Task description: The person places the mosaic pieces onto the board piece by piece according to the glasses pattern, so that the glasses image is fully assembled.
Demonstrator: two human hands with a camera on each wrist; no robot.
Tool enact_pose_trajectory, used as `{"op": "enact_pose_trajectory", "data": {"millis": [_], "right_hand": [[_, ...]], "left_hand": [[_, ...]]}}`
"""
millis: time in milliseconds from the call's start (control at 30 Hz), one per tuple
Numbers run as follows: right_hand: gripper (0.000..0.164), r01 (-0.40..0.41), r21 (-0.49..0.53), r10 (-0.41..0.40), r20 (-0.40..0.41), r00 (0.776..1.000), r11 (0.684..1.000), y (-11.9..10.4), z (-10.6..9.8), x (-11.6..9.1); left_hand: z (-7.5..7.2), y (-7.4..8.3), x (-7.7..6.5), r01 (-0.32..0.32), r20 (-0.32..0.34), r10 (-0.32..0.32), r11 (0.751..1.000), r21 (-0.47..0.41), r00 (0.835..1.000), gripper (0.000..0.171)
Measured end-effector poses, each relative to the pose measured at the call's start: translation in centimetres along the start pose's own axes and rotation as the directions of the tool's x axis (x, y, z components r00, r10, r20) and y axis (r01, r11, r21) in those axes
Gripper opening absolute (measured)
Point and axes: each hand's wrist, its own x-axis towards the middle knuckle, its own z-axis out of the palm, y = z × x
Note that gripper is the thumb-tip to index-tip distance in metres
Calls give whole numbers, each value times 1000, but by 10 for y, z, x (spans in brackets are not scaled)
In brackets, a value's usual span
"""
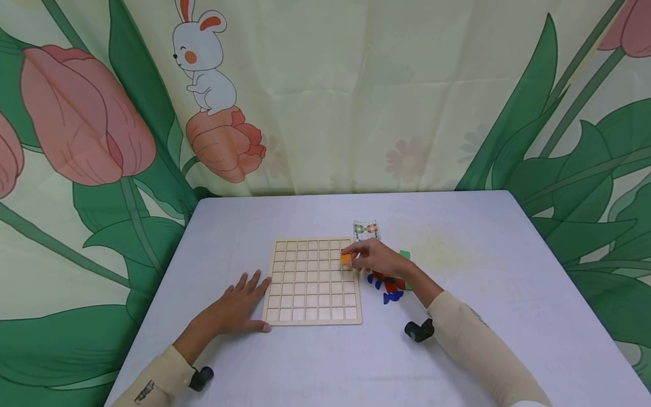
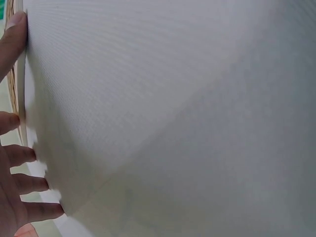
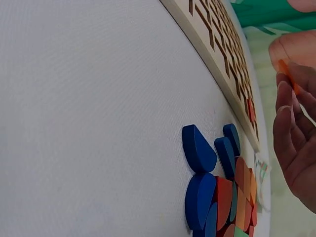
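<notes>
A square wooden grid board (image 1: 312,282) lies flat on the table. My right hand (image 1: 378,257) pinches a small orange tile (image 1: 346,259) above the board's upper right cells. In the right wrist view the tile (image 3: 288,75) shows edge-on between thumb and fingers, and a red piece (image 3: 251,109) sits in a cell near the board's corner. My left hand (image 1: 236,308) rests with spread fingers at the board's left side. In the left wrist view, the left hand's (image 2: 12,182) thumb and a fingertip meet the board's edge.
Right of the board lies a cluster of wooden pieces, with blue (image 3: 199,150), red (image 3: 223,197) and green (image 1: 405,255) ones. A pattern card (image 1: 366,230) lies behind the board's right corner. Black wrist cameras (image 1: 419,330) sit on both sleeves. A printed curtain (image 1: 325,113) hangs behind the table.
</notes>
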Motion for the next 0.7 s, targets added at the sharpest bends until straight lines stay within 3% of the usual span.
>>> {"op": "enact_pose_trajectory", "data": {"millis": [700], "right_hand": [[30,-80,-35,71,-208,976,996,4,7,26]], "left_hand": [[1,-2,0,4,2,-4,1000,8,1000,111]]}}
